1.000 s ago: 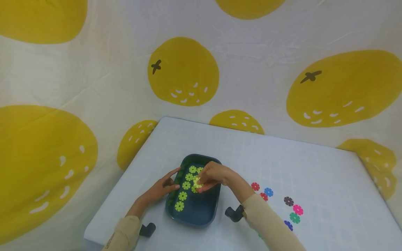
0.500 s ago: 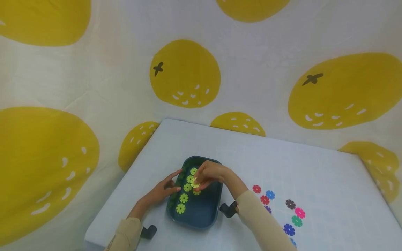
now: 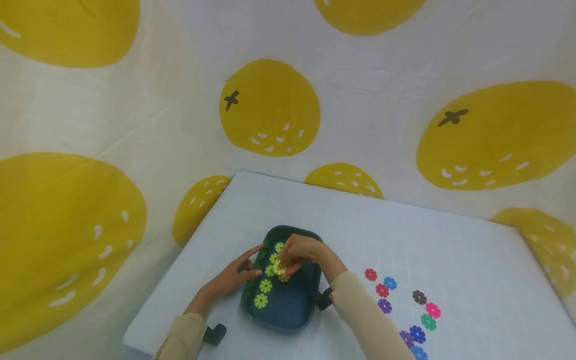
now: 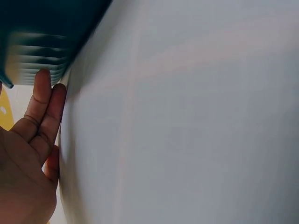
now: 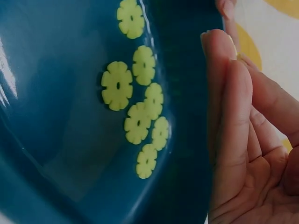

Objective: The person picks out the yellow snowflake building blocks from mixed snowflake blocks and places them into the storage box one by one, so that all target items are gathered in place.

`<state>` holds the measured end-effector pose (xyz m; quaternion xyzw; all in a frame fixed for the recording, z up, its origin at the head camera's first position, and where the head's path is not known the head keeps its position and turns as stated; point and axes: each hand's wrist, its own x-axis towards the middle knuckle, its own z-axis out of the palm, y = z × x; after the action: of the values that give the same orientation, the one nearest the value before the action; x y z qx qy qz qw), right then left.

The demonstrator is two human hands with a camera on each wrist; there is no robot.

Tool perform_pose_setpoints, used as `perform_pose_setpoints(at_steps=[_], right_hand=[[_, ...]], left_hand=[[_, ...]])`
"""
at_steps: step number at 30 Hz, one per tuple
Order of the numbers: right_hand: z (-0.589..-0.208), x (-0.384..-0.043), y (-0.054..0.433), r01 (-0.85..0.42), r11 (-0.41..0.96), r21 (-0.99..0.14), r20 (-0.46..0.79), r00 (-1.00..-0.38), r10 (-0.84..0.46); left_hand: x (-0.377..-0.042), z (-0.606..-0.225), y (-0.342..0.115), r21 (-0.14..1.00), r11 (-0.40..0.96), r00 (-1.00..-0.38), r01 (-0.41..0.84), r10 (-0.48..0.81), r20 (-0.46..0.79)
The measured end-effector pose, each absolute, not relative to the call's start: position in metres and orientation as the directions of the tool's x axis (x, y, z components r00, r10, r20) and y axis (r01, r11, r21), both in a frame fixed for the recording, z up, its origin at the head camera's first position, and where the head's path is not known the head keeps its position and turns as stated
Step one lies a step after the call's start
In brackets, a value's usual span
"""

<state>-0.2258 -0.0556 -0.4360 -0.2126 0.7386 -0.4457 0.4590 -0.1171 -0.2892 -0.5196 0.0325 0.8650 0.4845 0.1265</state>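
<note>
A dark teal tray (image 3: 292, 312) holds several yellow-green flower-shaped plastic discs (image 5: 117, 86), mostly in a row along its left side. Against the tray's left rim rests my left hand (image 3: 231, 275), thumb and forefinger spread apart. In the left wrist view, straight fingers (image 4: 44, 105) touch the ribbed outer wall. Over the tray, my right hand (image 3: 297, 254) pinches a yellow-green disc (image 3: 280, 269) just above the others. In the right wrist view the fingertips hide nearly all of that disc; only a thin pale edge shows.
Right of the tray, several loose discs in red, blue, purple, brown, pink and green lie on the white-covered table (image 3: 450, 260), among them a pink disc (image 3: 433, 310). A white curtain (image 3: 360, 115) with yellow fruit prints hangs behind the table.
My right hand has shifted slightly left and down over the tray, keeping the disc in its fingers. My left hand stays at the rim. The head view has tilted a little.
</note>
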Motion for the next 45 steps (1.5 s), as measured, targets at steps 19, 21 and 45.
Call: perform_pose_setpoints(at_steps=[19, 21, 45], right_hand=[[-0.458, -0.227, -0.065, 0.116, 0.576, -0.809, -0.548, -0.503, -0.668], [-0.46, -0.225, -0.065, 0.099, 0.583, -0.807, -0.543, -0.515, -0.664], [-0.476, -0.208, -0.065, -0.011, 0.723, -0.691, -0.617, -0.512, -0.598]], left_hand=[[-0.117, -0.52, -0.289, 0.85, 0.521, -0.966, -0.07, 0.177, -0.189], [-0.117, -0.52, -0.289, 0.851, 0.521, -0.965, -0.067, 0.184, -0.189], [-0.119, -0.526, -0.293, 0.864, 0.504, -0.969, -0.008, 0.211, -0.132]])
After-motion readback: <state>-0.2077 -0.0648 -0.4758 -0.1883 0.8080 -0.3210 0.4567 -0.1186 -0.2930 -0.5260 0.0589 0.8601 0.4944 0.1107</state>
